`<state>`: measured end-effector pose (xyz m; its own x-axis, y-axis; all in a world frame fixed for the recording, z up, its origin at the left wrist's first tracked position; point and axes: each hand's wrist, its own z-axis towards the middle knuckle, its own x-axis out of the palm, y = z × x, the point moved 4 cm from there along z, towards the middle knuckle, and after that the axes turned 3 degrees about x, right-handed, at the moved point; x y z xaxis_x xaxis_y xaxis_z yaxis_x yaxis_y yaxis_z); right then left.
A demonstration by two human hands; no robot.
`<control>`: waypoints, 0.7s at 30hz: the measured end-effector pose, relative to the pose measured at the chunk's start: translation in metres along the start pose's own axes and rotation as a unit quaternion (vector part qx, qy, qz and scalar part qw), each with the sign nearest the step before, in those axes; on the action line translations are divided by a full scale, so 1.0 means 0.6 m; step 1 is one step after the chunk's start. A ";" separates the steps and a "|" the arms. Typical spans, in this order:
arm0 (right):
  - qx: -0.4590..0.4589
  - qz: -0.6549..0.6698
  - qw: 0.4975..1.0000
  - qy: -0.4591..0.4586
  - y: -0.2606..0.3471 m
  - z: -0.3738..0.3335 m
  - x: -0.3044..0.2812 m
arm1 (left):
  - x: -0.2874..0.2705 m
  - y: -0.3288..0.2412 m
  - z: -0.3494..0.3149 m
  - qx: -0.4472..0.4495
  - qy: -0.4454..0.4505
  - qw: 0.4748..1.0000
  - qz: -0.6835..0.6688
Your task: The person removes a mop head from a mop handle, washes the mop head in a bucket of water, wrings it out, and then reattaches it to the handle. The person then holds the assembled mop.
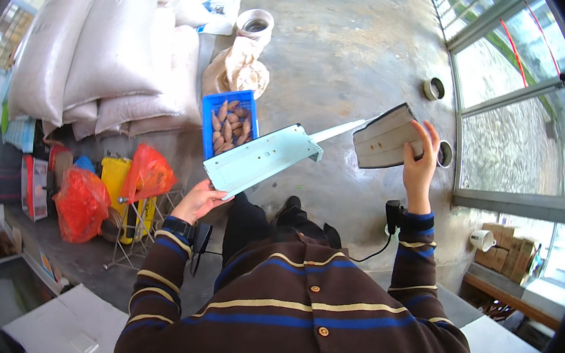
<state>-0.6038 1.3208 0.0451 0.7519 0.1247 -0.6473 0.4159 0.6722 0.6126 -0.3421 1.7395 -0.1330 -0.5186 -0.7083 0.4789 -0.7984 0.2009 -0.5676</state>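
Held at its left end, a long pale-blue tray-like panel (pixel 263 158) with small holes and a raised rim slants across the middle, in my left hand (pixel 199 201). Its thumb lies on the panel; the other fingers are mostly hidden under it. My right hand (pixel 422 153) grips the right edge of a greyish-beige ridged piece (pixel 384 138) with dark edges and a few small brown spots. A narrow white strip (pixel 338 130) runs between the two pieces; I cannot tell which one it belongs to.
Sweet potatoes (pixel 229 123) fill a blue crate (pixel 253 110) just beyond the panel. Large white sacks (pixel 118 45) are piled at far left. Red plastic bags (pixel 83 202) and a metal rack (pixel 130 243) stand left. Two round containers (pixel 433 89) sit near the right-hand windows (pixel 512 52).
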 end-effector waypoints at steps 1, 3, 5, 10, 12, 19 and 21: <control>0.043 0.054 0.998 0.011 -0.025 -0.004 0.000 | 0.019 -0.013 0.007 0.006 0.004 1.000 0.004; 0.111 0.124 0.986 0.004 -0.070 -0.005 -0.009 | 0.057 -0.035 0.019 0.019 0.013 1.000 0.009; 0.146 0.154 0.977 -0.039 -0.097 -0.007 -0.013 | 0.086 -0.054 0.031 0.014 0.009 1.000 0.024; 0.181 0.135 0.971 -0.074 -0.113 0.047 -0.029 | 0.129 -0.102 0.079 0.025 0.043 0.998 0.026; 0.168 0.126 0.974 -0.083 -0.094 0.079 -0.036 | 0.142 -0.129 0.104 0.028 0.066 0.997 0.019; 0.138 0.097 0.985 -0.046 -0.035 0.179 0.010 | 0.216 -0.239 0.163 0.047 0.118 0.987 0.095; 0.143 0.108 0.982 -0.057 -0.034 0.191 0.027 | 0.237 -0.257 0.174 0.035 0.116 0.987 0.105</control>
<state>-0.5414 1.2254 0.0740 0.8840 0.1488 -0.4431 0.3544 0.4049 0.8429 -0.2609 1.5372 -0.0470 -0.7331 -0.4800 0.4818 -0.6468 0.2732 -0.7121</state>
